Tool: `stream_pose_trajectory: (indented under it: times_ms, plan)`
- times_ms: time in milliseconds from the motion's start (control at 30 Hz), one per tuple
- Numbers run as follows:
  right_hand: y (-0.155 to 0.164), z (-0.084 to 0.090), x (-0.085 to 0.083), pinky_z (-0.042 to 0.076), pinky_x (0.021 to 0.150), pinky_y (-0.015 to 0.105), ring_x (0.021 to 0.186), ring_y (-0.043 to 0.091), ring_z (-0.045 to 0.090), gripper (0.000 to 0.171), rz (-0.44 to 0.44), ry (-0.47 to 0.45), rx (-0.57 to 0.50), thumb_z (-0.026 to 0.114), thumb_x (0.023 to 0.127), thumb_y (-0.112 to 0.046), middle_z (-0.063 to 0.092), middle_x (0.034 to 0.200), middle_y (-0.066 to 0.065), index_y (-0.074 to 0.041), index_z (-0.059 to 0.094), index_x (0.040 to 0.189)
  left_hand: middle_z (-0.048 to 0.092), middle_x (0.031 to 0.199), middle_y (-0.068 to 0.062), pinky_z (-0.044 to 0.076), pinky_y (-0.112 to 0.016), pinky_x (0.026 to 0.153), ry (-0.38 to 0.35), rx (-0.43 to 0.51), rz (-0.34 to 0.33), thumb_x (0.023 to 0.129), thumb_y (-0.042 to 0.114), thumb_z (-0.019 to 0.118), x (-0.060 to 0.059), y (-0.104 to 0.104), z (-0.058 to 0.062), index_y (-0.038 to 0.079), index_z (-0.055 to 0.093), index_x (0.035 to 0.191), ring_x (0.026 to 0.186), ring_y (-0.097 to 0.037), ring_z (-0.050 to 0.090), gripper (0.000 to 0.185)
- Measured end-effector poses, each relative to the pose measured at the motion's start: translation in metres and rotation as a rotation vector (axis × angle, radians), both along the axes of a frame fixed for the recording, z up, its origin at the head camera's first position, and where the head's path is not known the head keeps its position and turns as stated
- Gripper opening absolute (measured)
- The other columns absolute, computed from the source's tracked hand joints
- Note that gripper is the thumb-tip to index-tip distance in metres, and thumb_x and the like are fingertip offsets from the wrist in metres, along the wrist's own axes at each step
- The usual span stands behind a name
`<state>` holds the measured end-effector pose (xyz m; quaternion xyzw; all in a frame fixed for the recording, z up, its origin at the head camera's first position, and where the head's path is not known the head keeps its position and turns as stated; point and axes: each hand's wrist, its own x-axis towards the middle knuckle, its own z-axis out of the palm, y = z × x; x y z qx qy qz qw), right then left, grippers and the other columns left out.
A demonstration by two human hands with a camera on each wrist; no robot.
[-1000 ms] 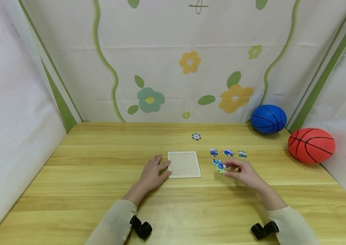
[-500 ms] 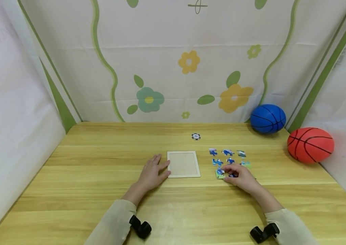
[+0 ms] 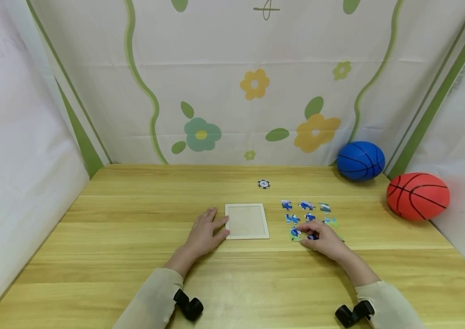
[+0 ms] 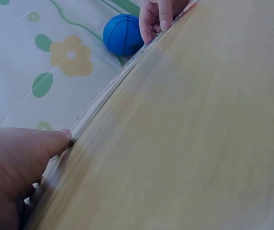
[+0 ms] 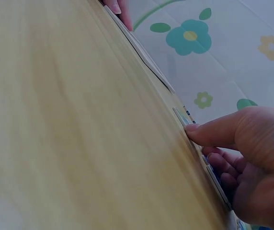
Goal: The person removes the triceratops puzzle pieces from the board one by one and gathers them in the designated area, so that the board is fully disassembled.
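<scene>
Pinching a puzzle piece flat on the table, right-hand fingers curl (thumb beside it).

left hand flat, palm down, fingers straight and slightly spread, forearm angled in from lower left. right hand low, fingers curled under, thumb tip extended forward. both cream sleeves at the wrists.

since a second ago the right hand has been lowered from just above the loose puzzle pieces to the table, and the green-and-blue piece, then lifted in its fingertips, is now laid flat under them.
</scene>
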<state>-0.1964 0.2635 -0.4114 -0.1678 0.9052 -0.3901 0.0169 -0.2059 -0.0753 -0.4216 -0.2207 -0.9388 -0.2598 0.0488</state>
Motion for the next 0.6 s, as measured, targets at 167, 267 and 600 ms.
stream_pose_trajectory:
  times_ms: [167,267,600]
  plan:
    - [0.001,0.001,0.0,0.039,0.071,0.035,0.083,0.02,0.046,0.032,0.011,0.009,0.01,0.068,0.074,-0.012,0.053,0.096,0.005,-0.003,0.06,0.104,0.027,0.134,-0.023,0.014,-0.047,0.098,0.014,-0.02,-0.004,0.086,0.033,0.051,-0.001,0.0,-0.001,0.011,0.049,0.124,0.124,-0.035,0.018,0.043]
    - [0.001,0.002,0.0,0.039,0.071,0.035,0.084,0.021,0.045,0.033,0.016,-0.003,0.007,0.068,0.074,-0.013,0.053,0.097,0.005,-0.003,0.06,0.105,0.026,0.134,-0.024,0.014,-0.048,0.098,0.021,-0.02,-0.01,0.087,0.032,0.05,-0.001,0.0,-0.001,0.011,0.049,0.124,0.124,-0.036,0.018,0.043]
    - [-0.002,0.021,-0.006,0.041,0.07,0.033,0.084,0.021,0.047,0.04,0.042,-0.117,0.029,0.061,0.08,-0.018,0.054,0.098,0.01,0.003,0.053,0.113,0.024,0.134,-0.024,0.014,-0.049,0.098,-0.015,0.024,-0.012,0.087,0.033,0.049,-0.001,-0.003,-0.004,0.011,0.043,0.128,0.124,-0.036,0.017,0.047]
